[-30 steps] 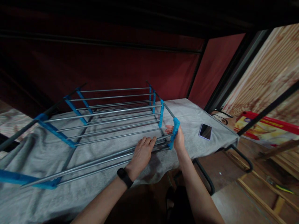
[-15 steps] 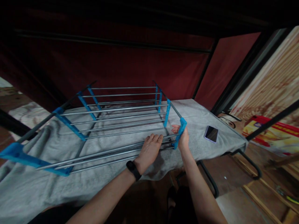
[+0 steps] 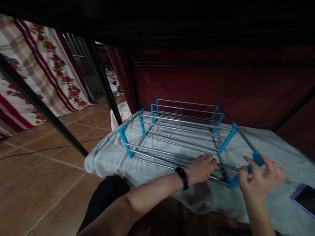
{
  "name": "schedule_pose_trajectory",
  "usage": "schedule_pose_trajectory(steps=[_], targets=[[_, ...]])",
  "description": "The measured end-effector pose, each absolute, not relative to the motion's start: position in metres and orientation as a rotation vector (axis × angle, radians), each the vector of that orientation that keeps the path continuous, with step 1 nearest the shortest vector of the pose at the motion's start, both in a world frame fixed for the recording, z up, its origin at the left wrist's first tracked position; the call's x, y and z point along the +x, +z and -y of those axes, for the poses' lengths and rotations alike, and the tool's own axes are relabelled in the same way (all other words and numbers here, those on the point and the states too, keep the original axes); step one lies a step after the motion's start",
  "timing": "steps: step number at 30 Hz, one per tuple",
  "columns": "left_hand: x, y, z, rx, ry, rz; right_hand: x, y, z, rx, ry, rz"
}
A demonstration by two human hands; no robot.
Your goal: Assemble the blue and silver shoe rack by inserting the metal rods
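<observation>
A rack (image 3: pixel 177 121) of thin metal rods and blue plastic brackets lies on a grey blanket (image 3: pixel 105 155). My left hand (image 3: pixel 200 168), with a black band on the wrist, is curled over the rods on the near side. Its fingertips are partly hidden behind those rods. At the rack's near right corner, my right hand (image 3: pixel 261 180) holds a blue bracket (image 3: pixel 233 181) between thumb and fingers, where a rod end meets it. The near left blue bracket (image 3: pixel 126 141) stands with several rods running from it.
A phone (image 3: pixel 305 200) lies on the blanket at the right. Dark metal posts (image 3: pixel 105 83) and an overhead frame enclose the bed. Behind the rack hangs a dark red cloth (image 3: pixel 197 82). Tiled floor (image 3: pixel 49 170) and a flowered curtain (image 3: pixel 56 72) are at the left.
The view has swung left, bringing the floor and curtain into sight. My right hand has shifted its grip on the corner bracket; my left hand stays on the near rods.
</observation>
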State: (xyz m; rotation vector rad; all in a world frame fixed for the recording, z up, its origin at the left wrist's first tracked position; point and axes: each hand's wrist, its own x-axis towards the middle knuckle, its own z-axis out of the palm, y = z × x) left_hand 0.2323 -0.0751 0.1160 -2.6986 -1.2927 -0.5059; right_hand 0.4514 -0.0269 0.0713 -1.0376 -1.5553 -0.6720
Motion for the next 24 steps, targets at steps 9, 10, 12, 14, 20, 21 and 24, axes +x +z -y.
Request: schedule_pose_trajectory(steps=[9, 10, 12, 14, 20, 21, 24], targets=[[0.228, 0.110, 0.069, -2.660, -0.523, 1.152, 0.430, 0.083, 0.041, -0.897, -0.564, 1.897], [0.227, 0.109, 0.068, -2.654, -0.520, 1.145, 0.421, 0.083, 0.043, -0.873, -0.486, 2.011], [0.225, 0.109, 0.068, -2.628, -0.512, 1.150, 0.407, 0.081, 0.044, -0.869, -0.390, 2.160], [0.220, 0.111, 0.069, -2.574, -0.485, 1.171, 0.400, 0.077, 0.041, -0.895, -0.369, 2.231], [0.200, 0.126, 0.077, -2.447, -0.377, 1.181, 0.406, 0.060, 0.026, -0.857, -0.328, 2.387], [0.198, 0.128, 0.080, -2.443, -0.375, 1.181, 0.407, 0.058, 0.024, -0.849, -0.316, 2.403], [0.187, 0.133, 0.093, -2.425, -0.473, 1.189, 0.408, 0.054, 0.020, -0.824, -0.277, 2.426]])
